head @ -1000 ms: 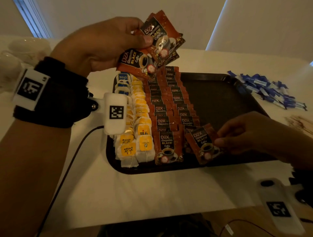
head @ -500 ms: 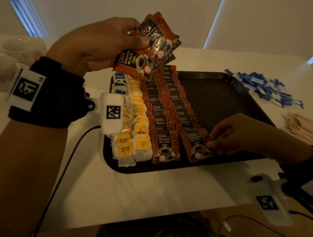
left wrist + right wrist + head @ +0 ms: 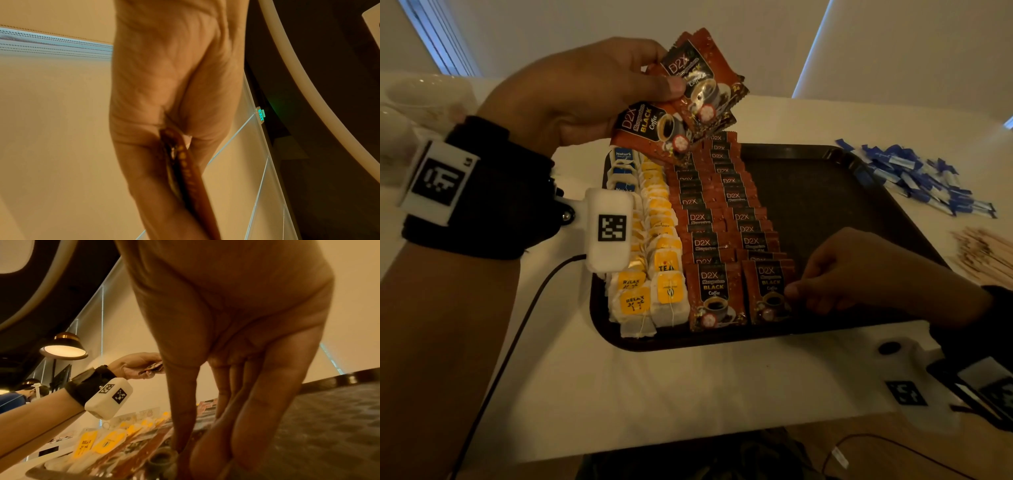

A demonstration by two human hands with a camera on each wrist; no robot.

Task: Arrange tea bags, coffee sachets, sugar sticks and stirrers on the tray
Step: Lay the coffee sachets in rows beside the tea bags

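risk first: overlapped coffee rows [image 3: 726,219] on the tray [image 3: 835,205] likely to slide out of line if the front sachet [image 3: 765,291] gets pushed sideways rather than laid flat. right hand [image 3: 866,274], at about 4 o'clock of the tray, fingers curled and pinching that sachet's right edge, pressing it down at the near end of the second coffee row; from the right wrist view, fingertips [image 3: 207,456] down on the packets, exact contact hard to tell. a snag while drawing the fingers back could well lift the sachet and the one under it.

left hand [image 3: 585,99], raised over the tray's 11 o'clock corner, gripping a fanned bunch of spare sachets [image 3: 681,102] between thumb and fingers; looks like a loose fan, so one slipping down onto the rows below seems possible.

tea bags [image 3: 650,240] in two rows along the tray's 9 o'clock side, touching the coffee; strings near the front edge easy to catch.

sugar sticks [image 3: 914,178] heaped on the table [image 3: 654,394] off the tray at 2 o'clock, stirrers [image 3: 986,257] at 3 o'clock, both not yet placed. right half of the tray bare. cups [image 3: 410,102], dim, at far 10 o'clock. left wrist camera [image 3: 607,229] hanging just over the tea bags, cable [image 3: 517,325] trailing across the table.
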